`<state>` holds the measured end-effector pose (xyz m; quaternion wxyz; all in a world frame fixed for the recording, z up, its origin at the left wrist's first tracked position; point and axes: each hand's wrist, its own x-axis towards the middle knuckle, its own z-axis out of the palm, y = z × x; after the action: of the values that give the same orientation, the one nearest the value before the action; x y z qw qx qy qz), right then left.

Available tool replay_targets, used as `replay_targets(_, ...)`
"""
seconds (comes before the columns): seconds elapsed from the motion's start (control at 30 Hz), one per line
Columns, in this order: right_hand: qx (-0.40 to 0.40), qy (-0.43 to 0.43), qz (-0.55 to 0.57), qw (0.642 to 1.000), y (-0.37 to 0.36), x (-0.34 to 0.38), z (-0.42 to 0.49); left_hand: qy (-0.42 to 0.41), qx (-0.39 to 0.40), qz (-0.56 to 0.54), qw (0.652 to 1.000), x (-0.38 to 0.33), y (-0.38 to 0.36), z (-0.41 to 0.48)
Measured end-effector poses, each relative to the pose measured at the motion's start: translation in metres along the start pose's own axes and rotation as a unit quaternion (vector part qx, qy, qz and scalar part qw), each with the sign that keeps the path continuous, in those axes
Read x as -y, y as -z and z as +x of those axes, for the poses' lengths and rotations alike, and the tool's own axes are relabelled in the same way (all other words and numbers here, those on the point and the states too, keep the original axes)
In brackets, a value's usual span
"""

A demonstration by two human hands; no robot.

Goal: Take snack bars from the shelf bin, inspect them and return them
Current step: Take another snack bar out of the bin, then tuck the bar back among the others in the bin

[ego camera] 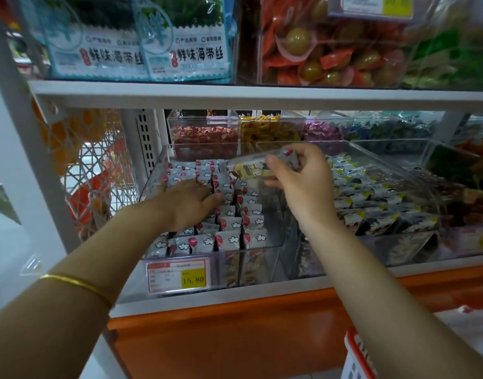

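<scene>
A clear plastic shelf bin (153, 170) holds rows of small grey snack bars (229, 239) with white clouds and red dots on the wrappers. My left hand (188, 201) lies flat on top of the bars at the bin's left side, fingers stretched out. My right hand (297, 179) is raised above the bin's right part and pinches one snack bar (251, 168) between thumb and fingers. That bar shows a yellow and dark panel and points left, roughly level.
A price tag (177, 274) reading 15.80 hangs on the bin's front. A second clear bin (371, 203) of grey-yellow packets stands to the right. Candy bins (205, 135) sit behind. The upper shelf (235, 94) overhangs. A red-white basket (358, 356) is at the lower right.
</scene>
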<state>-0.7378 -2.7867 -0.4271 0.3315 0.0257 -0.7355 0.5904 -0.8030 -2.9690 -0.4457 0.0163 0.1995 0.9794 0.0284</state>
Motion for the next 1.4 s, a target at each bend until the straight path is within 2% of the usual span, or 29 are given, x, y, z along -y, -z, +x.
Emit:
replay_targets(0.13, 0.057, 0.061, -0.088, 0.993, -0.035, -0.002, 0.024, -0.017, -0.027, -0.029, 0.999, -0.003, -0.005, -0.019)
replay_targets(0.3, 0.125, 0.135, -0.225, 0.957, -0.072, -0.011, 0.044, -0.033, -0.056, -0.036, 0.997, -0.006, -0.012, -0.029)
replay_targets(0.5, 0.268, 0.155, -0.368, 0.877, -0.099, -0.024, 0.055, -0.028, -0.06, -0.047, 0.997, -0.006, -0.016, -0.03)
replay_targets(0.6, 0.34, 0.167, -0.439, 0.815, -0.103, -0.033, 0.056, -0.027, -0.061, -0.062, 0.996, -0.006, -0.016, -0.031)
replay_targets(0.67, 0.371, 0.158, -0.461, 0.791, -0.103, -0.04, 0.058, -0.026, -0.059, -0.069, 0.996, -0.005, -0.015, -0.032)
replay_targets(0.7, 0.373, 0.146, -0.456, 0.795, -0.102, -0.042, 0.06, -0.025, -0.06, -0.069, 0.996, -0.004, -0.015, -0.031)
replay_targets(0.77, 0.358, 0.117, -0.415, 0.828, -0.1, -0.044, 0.064, -0.019, -0.061, -0.06, 0.996, -0.004, -0.015, -0.029)
replay_targets(0.83, 0.321, 0.087, -0.358, 0.873, -0.1, -0.044, 0.07, -0.019, -0.064, -0.052, 0.996, -0.004, -0.016, -0.028)
replay_targets(0.9, 0.265, 0.093, -0.352, 0.893, -0.104, -0.045, 0.077, -0.023, -0.068, -0.053, 0.996, -0.005, -0.016, -0.027)
replay_targets(0.97, 0.246, 0.123, -0.398, 0.875, -0.11, -0.046, 0.083, -0.022, -0.07, -0.059, 0.996, -0.004, -0.016, -0.028)
replay_targets(1.07, 0.26, 0.176, -0.519, 0.795, -0.122, -0.052, 0.084, -0.024, -0.071, -0.065, 0.995, -0.004, -0.015, -0.029)
replay_targets(1.13, 0.25, 0.197, -0.56, 0.765, -0.126, -0.055, 0.082, -0.02, -0.066, -0.06, 0.996, -0.004, -0.014, -0.03)
replay_targets(1.3, 0.231, 0.235, -0.524, 0.785, -0.126, -0.05, 0.075, -0.011, -0.059, -0.052, 0.997, -0.006, -0.012, -0.031)
replay_targets(1.4, 0.236, 0.222, -0.484, 0.813, -0.119, -0.049, 0.071, -0.008, -0.052, -0.054, 0.997, -0.007, -0.013, -0.032)
